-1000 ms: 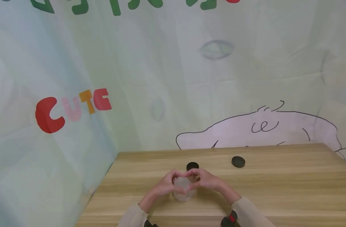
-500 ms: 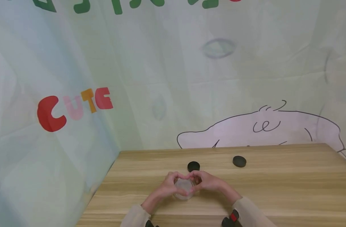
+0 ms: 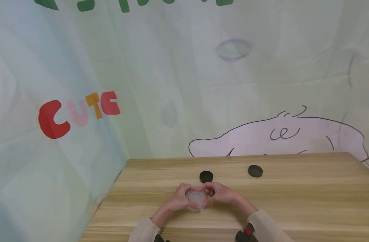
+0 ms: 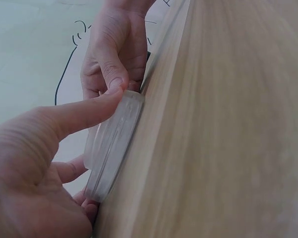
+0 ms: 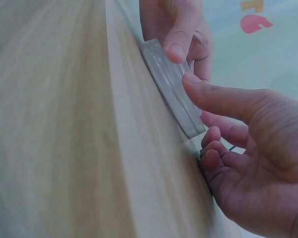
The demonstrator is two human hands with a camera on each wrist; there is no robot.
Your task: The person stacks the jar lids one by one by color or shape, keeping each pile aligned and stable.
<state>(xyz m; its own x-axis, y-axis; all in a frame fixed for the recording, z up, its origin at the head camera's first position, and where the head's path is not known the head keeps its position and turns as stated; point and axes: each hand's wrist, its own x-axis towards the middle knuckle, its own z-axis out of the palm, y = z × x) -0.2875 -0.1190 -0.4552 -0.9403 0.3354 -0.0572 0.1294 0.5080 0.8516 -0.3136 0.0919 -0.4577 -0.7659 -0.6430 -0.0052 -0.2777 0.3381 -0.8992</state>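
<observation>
A clear, shallow round dish lies low on the wooden table between both hands. From the side in the left wrist view, the dish shows a ridged wall in layers. My left hand curves round its left side, thumb on the near edge and fingers at the far edge. From the right, my right hand grips it likewise, thumb tip close to the left thumb. Together the fingers form a ring about the dish. The right wrist view shows the right thumb against its upper edge, other fingers curled beside it.
Just beyond the hands lies a black round lid-like piece. Farther right is another black disc. The wooden table meets a printed cloth backdrop at its back and left.
The clear dish stood taller between the hands a second ago, and its top now sits lower. Both hands have come down slightly with it. The black pieces have stayed put.
</observation>
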